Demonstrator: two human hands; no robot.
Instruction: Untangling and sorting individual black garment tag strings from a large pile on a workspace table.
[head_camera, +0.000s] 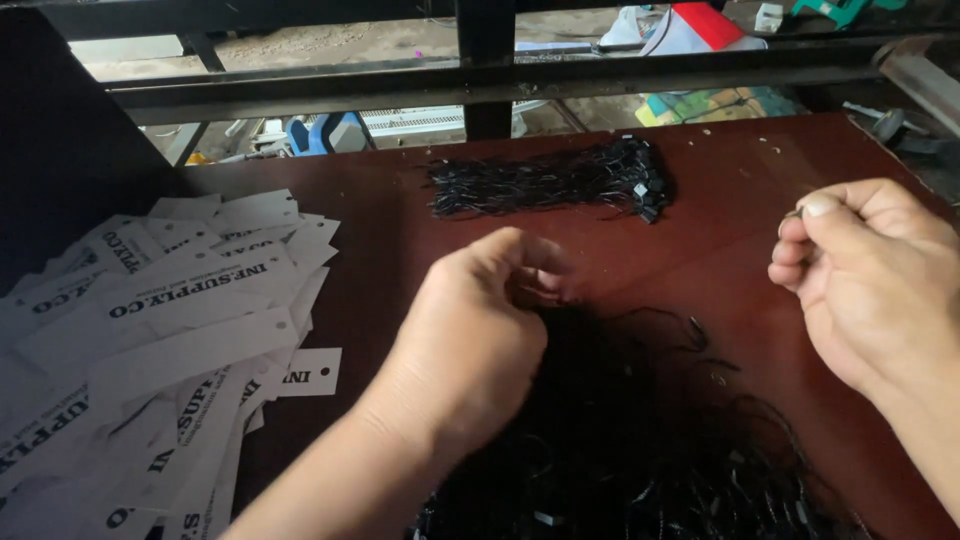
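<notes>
Strings (640, 450) lie nearest — a loose black heap of thin looped cords with small plastic ends, tangled on the dark red table (760, 270). The left hand (470, 340) dips its fingers into the top of the heap, grip pinched together on a strand or two. The right hand (870, 270) hovers right of it, thumb pressed to curled fingers; whether it holds anything I cannot tell. Left lies a spread of flat white paper tags (170, 340), each punched with a hole, none strung — most work seems ahead. Farther off sits a tidy bundle of cords (550, 182).
</notes>
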